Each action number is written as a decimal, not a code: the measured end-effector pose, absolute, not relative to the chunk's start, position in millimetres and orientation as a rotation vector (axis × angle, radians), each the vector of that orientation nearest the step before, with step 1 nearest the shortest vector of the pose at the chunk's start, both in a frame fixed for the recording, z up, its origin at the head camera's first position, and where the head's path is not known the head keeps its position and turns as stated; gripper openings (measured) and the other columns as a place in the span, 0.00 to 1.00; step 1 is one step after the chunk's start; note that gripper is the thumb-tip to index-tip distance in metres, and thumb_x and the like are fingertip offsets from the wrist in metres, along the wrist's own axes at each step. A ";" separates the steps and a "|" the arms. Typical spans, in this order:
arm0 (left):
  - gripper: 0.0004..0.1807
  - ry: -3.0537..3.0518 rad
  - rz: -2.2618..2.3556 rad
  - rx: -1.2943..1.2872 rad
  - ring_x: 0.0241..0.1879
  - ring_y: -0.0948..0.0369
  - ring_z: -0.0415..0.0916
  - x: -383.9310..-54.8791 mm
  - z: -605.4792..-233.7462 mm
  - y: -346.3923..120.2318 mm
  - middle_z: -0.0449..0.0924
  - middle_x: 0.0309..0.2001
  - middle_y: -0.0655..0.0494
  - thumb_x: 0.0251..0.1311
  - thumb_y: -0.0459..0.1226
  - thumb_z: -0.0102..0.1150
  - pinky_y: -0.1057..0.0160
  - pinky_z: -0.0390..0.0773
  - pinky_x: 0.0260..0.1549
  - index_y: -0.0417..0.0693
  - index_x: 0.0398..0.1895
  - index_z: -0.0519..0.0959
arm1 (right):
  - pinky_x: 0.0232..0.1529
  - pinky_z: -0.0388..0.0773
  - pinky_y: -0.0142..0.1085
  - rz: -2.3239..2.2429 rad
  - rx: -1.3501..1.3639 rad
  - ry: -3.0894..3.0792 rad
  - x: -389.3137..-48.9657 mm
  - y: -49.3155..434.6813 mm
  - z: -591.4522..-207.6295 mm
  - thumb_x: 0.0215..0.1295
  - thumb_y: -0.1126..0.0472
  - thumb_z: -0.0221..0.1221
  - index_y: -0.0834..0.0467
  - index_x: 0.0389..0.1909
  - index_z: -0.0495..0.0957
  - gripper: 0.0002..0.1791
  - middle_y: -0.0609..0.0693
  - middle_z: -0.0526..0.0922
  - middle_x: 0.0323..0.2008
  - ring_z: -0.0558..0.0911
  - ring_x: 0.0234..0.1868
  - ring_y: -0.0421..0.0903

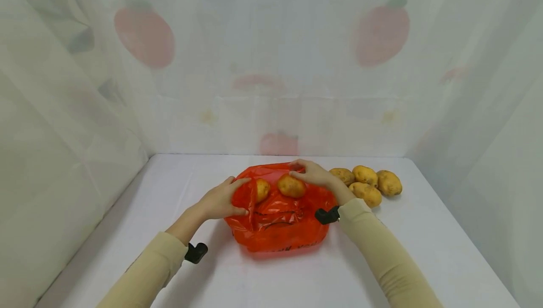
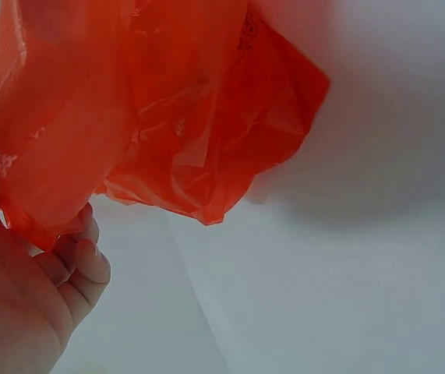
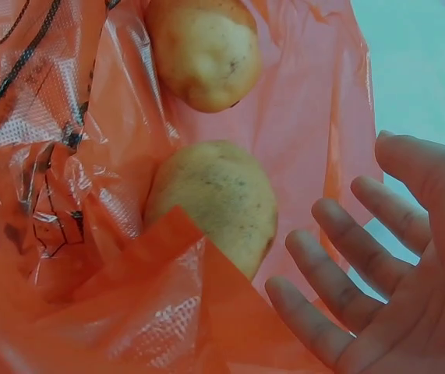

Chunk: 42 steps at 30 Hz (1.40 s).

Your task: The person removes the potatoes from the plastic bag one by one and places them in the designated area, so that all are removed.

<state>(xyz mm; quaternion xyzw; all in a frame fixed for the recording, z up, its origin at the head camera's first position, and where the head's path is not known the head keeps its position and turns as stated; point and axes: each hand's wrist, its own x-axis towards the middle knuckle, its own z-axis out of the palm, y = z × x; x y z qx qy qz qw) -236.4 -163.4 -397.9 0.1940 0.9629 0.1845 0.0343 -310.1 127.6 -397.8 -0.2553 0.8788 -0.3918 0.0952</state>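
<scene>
A red plastic bag (image 1: 282, 237) with dark printed lettering lies on the white table, its mouth spread open. Inside it are two potatoes, one at the left (image 1: 262, 190) and one at the right (image 1: 291, 186). My left hand (image 1: 221, 199) holds the bag's left edge; in the left wrist view its fingers (image 2: 91, 261) curl around the thin plastic. Over the bag's far right side is my right hand (image 1: 314, 174), fingers spread and relaxed. The right wrist view shows that hand beside the nearer potato (image 3: 218, 191), apart from it and holding nothing.
Several loose potatoes (image 1: 366, 194) lie on the table (image 1: 428, 247) just right of the bag, close to the right forearm. White patterned sheets (image 1: 271, 63) hang behind the table and along both sides.
</scene>
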 end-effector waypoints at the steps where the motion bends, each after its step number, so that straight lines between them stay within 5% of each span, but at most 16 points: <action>1: 0.47 2.961 0.569 0.605 0.52 0.46 0.71 -236.8 -398.6 -162.9 0.61 0.61 0.41 0.41 0.51 0.71 0.43 0.74 0.47 0.60 0.67 0.60 | 0.59 0.67 0.49 -1.164 -0.750 2.598 -310.6 128.0 -399.1 0.66 0.56 0.53 0.62 0.60 0.67 0.24 0.59 0.73 0.57 0.70 0.59 0.55; 42: 0.46 2.945 0.520 0.618 0.47 0.52 0.73 -239.7 -408.9 -153.9 0.66 0.55 0.47 0.40 0.52 0.71 0.47 0.77 0.44 0.60 0.66 0.62 | 0.63 0.61 0.50 -1.173 -0.561 2.565 -323.6 127.2 -436.7 0.63 0.57 0.55 0.66 0.63 0.61 0.30 0.64 0.67 0.60 0.66 0.61 0.58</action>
